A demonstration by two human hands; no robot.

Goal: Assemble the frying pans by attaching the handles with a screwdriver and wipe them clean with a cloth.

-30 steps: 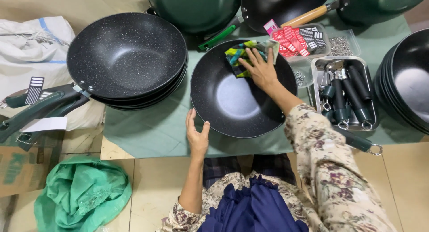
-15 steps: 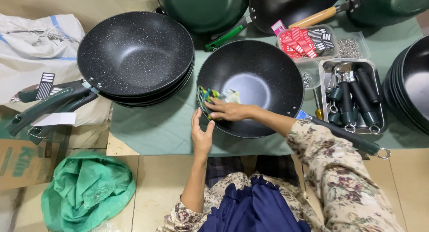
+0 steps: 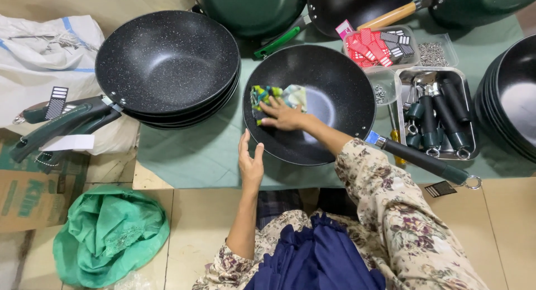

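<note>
We press our right hand (image 3: 286,116) flat on a multicoloured cloth (image 3: 276,96) inside the black wok (image 3: 312,103), which sits on the green-covered desk (image 3: 195,150). Our left hand (image 3: 250,159) rests open against the wok's near rim, grasping nothing. The wok's long handle (image 3: 421,160) points away to the right and slightly toward us. A stack of speckled woks (image 3: 167,64) sits left of it, a tray of handles (image 3: 438,120) right.
</note>
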